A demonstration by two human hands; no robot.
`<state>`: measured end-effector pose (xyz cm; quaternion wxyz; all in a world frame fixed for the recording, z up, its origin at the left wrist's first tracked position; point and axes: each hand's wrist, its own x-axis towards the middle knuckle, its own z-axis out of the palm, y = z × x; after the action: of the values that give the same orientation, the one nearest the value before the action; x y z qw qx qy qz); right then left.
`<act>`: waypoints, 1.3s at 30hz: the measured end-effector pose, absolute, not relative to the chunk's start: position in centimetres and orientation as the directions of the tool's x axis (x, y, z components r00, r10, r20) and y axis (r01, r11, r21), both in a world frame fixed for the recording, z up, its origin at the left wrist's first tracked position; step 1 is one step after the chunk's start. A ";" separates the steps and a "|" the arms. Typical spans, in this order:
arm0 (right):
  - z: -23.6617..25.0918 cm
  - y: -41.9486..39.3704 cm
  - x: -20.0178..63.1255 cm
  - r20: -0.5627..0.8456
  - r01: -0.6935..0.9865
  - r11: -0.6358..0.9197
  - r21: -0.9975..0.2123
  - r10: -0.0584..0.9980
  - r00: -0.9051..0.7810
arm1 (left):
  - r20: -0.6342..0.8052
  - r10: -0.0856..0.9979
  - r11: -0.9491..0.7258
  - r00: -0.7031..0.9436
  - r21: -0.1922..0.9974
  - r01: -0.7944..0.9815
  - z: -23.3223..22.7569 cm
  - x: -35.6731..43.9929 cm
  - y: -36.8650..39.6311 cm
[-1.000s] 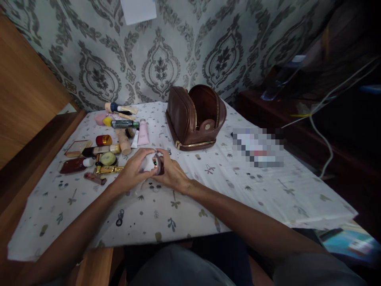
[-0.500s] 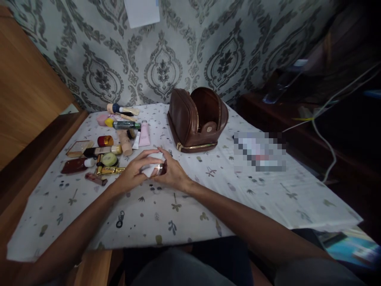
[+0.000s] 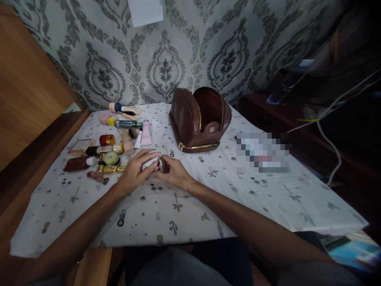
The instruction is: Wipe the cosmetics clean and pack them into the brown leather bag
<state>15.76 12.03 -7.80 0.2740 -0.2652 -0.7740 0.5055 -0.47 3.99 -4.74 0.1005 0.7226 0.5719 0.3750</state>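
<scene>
Over the middle of the table, both hands are closed around a small white jar (image 3: pixel 147 164) with a shiny gold-pink band at its right end. My left hand (image 3: pixel 135 171) wraps the white part, thumb across the front. At the banded end, the fingers of my right hand (image 3: pixel 175 171) grip it, and a dark reddish-brown part shows beside them. Much of the jar is hidden by fingers. Just left of my left hand lie a gold tube (image 3: pixel 111 169) and a round yellow-green container (image 3: pixel 111 158). Behind the hands stands a brown cosmetic bag (image 3: pixel 190 119), its top unzipped and gaping.
Several cosmetics crowd the left side, among them a pink tube (image 3: pixel 146 133), a dark green bottle (image 3: pixel 127 124), a red-brown bottle (image 3: pixel 76 163) and a flat compact (image 3: pixel 81 147). A blurred-out object (image 3: pixel 263 153) lies at right. Wooden furniture (image 3: pixel 26 79) borders the left.
The jar has turned slightly between my hands, with the fingers shifting their grip on it. The whole view has moved a little; the other things stay in place.
</scene>
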 end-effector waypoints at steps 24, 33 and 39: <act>-7.5 12.5 15.7 -0.051 -0.302 -0.354 -0.885 0.719 -0.694 | 0.359 0.931 -0.222 -0.060 0.691 0.687 -5.4 -1.1 4.6; -6.5 13.3 16.3 0.022 -0.268 -0.228 -0.936 0.722 -0.692 | 0.459 0.888 -0.315 0.022 0.574 0.756 -5.0 -1.1 4.4; -7.0 13.3 15.8 -0.113 -0.394 -0.517 -0.760 0.701 -0.704 | 0.499 0.866 -0.336 -0.005 0.591 0.734 -5.3 -0.6 4.3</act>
<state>15.84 13.29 -6.97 0.3236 -0.2079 -0.3695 0.8459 -0.58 4.27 -5.34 0.0789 0.7008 0.5709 0.4204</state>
